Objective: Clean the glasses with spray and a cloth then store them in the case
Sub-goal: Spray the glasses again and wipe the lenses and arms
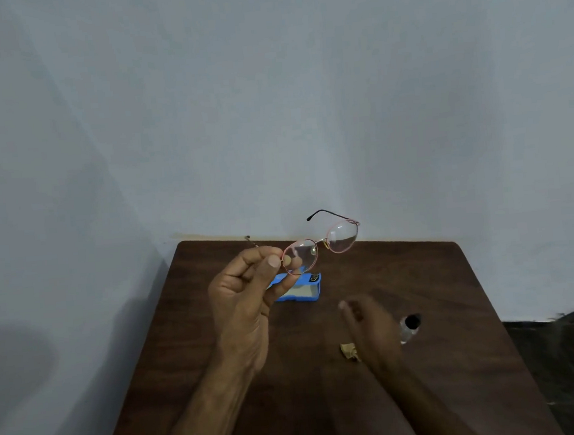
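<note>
My left hand [246, 289] is raised above the table and pinches the pink, thin-rimmed glasses [322, 245] at the left lens edge; both temple arms stick out, unfolded. Under them lies the blue glasses case [305, 289] on the dark wooden table [461, 358]. My right hand [370, 327] is blurred, low over the table, with fingers stretched out and nothing in them. A small clear spray bottle with a black cap [409, 328] stands just right of that hand. A crumpled tan cloth [349, 351] lies beneath it, partly hidden.
The table stands against a pale blue-grey wall [269, 98], which also runs along the left side. Dark floor [572, 366] shows to the right of the table's edge.
</note>
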A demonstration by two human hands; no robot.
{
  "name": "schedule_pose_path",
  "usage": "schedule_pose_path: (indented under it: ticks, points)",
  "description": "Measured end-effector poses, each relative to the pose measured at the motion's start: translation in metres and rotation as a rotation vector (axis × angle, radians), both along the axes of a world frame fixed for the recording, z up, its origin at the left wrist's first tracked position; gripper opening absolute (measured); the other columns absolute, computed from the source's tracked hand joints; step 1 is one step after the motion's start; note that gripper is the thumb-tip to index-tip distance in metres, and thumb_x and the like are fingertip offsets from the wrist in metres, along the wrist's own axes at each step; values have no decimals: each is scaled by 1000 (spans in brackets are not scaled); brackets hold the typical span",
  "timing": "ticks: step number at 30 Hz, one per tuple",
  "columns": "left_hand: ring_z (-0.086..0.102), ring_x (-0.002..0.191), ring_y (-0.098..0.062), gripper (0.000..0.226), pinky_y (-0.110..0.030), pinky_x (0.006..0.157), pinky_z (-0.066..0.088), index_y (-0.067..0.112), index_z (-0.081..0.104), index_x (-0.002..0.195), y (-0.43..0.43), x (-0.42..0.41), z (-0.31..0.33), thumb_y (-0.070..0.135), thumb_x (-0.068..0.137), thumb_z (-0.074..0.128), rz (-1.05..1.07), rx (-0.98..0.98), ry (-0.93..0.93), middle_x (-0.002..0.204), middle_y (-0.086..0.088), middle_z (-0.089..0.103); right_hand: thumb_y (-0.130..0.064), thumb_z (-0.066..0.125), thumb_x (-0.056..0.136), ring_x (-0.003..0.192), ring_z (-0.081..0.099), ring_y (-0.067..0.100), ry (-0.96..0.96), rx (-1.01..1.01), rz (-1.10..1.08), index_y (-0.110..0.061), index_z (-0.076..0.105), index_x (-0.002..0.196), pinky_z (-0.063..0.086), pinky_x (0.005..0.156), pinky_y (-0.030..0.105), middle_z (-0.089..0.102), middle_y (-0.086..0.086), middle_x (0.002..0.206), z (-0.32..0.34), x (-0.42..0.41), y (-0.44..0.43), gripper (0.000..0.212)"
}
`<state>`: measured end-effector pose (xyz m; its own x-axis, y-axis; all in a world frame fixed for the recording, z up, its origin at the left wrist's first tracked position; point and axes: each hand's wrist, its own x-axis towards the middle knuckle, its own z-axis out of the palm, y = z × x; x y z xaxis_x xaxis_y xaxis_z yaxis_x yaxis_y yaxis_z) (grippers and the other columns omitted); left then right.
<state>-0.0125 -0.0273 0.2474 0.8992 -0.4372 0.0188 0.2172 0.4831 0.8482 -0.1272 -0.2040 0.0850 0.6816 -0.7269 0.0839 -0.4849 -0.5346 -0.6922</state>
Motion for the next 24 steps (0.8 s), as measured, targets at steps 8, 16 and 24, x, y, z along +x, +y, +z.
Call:
schedule_pose_path:
  ticks: [8, 16, 24]
  points:
    - [78, 91, -25, 5, -33, 82, 62, 17, 76, 89, 16, 23, 19, 20, 86, 72, -99, 182, -585, 90, -2, 79, -34, 54, 105, 54, 32, 23, -603, 632, 317, 1, 77, 106, 41, 48, 32, 29, 12, 66, 196, 10, -21, 42]
    - [76, 107, -22, 28, -36, 90, 63, 11, 58, 107, 35, 24, 53, 1, 88, 75, 29, 236, -903, 101, -5, 76, -11, 60, 103, 56, 51, 35, -655, 207, 333, -3, 73, 98, 49, 51, 37, 56, 17, 67, 227, -4, 0, 16]
    - [77, 97, -27, 22, -31, 82, 63, 14, 72, 112, 21, 3, 32, 12, 90, 76, 262, 246, -659, 105, -1, 77, -31, 62, 105, 73, 66, 9, -759, -227, 151, -6, 72, 105, 52, 69, 21, 70, -6, 91, 208, -8, 20, 26]
